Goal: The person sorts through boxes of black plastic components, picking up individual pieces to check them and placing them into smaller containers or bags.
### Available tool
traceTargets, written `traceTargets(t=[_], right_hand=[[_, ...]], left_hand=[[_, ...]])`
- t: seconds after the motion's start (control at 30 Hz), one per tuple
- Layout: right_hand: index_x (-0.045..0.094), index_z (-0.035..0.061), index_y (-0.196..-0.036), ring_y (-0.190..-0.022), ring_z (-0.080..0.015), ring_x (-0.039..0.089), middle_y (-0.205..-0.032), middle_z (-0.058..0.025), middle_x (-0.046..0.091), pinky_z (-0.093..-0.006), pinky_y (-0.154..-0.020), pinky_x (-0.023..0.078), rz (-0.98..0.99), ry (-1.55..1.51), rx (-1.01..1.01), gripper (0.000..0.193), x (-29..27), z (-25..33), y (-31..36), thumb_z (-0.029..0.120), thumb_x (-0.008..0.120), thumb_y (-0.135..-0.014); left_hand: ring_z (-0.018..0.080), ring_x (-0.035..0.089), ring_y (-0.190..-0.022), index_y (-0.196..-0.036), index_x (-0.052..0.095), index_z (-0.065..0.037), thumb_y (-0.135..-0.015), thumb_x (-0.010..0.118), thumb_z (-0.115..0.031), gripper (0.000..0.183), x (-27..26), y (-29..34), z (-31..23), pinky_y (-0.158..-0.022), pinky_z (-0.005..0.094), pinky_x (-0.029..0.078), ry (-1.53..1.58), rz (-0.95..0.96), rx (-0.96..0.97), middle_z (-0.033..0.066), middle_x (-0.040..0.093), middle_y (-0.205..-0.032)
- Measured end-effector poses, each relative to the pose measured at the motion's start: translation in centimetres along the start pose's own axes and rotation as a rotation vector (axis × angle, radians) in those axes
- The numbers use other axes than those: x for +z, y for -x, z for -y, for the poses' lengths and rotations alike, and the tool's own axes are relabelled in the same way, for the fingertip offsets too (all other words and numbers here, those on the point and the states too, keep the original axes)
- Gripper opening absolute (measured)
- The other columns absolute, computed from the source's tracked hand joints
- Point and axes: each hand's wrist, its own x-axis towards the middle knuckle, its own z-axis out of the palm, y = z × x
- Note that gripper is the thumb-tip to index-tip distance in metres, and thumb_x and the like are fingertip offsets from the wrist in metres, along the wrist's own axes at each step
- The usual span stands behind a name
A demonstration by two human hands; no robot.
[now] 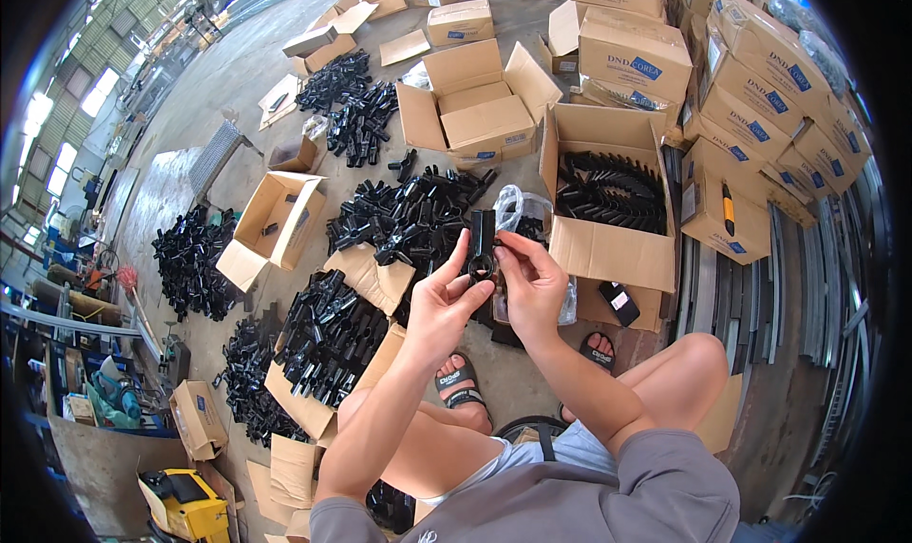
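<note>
In front of me I hold a glossy black tubular bracket (483, 234) upright, a round opening at its lower end. My left hand (448, 299) has its fingers and thumb closed round the left side and bottom of it. My right hand (532, 282) is pinched at the bracket's right side; whatever lies between those fingertips is too small to make out. Beyond my hands lies a heap of the same black brackets (399, 210). To their right, an open carton (613, 253) holds black brackets packed in neat rows.
An open carton of loose brackets (294, 400) stands by my left knee. Further bracket heaps (193, 267) cover the floor to the left. An empty open carton (489, 125) sits ahead. Stacked closed cartons (635, 57) and long metal profiles (784, 286) line the right side.
</note>
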Motion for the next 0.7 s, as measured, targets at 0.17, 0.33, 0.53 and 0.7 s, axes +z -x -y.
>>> traceTargets(t=[0.17,0.33,0.53,0.7], right_hand=[[0.076,-0.0003,-0.112,-0.087,-0.0073,0.069,-0.101,-0.005,0.076,-0.022,-0.074,0.056,0.036,0.079,-0.051,0.017,-0.7,-0.5,-0.7,0.001,0.072,-0.096],[0.075,-0.0012,-0.111,-0.085,-0.0071,0.069,-0.101,-0.0055,0.076,-0.0222,-0.075,0.054,0.039,0.11,-0.048,0.016,-0.7,-0.7,-0.8,0.002,0.073,-0.095],[0.073,-0.0028,-0.11,-0.084,-0.0059,0.068,-0.096,-0.0037,0.076,-0.022,-0.075,0.055,0.043,0.108,0.026,0.016,-0.9,-0.6,-0.9,0.004,0.074,-0.096],[0.065,-0.0009,-0.098,-0.069,-0.0151,0.064,-0.08,-0.0072,0.068,-0.0306,-0.064,0.051,0.114,0.308,-0.056,0.021,-0.9,-0.2,-1.3,0.018,0.062,-0.105]], left_hand=[[0.0078,0.066,-0.102,-0.165,0.029,-0.014,-0.097,0.065,0.007,0.079,0.0,0.0,0.0,-0.094,0.026,0.054,-0.002,0.001,0.008,0.0071,0.072,-0.12],[0.0085,0.067,-0.102,-0.165,0.028,-0.014,-0.098,0.064,0.007,0.079,0.0,0.0,0.0,-0.095,0.0261,0.054,-0.015,-0.006,0.021,0.0081,0.072,-0.12],[0.0047,0.061,-0.098,-0.164,0.031,-0.015,-0.096,0.067,0.008,0.08,0.3,-0.1,0.1,-0.089,0.0215,0.051,-0.025,-0.026,0.032,0.0049,0.072,-0.117],[0.0055,0.063,-0.102,-0.165,0.03,-0.014,-0.097,0.065,0.007,0.079,0.2,-0.1,0.0,-0.095,0.0243,0.052,-0.074,0.005,0.0,0.0049,0.07,-0.122]])
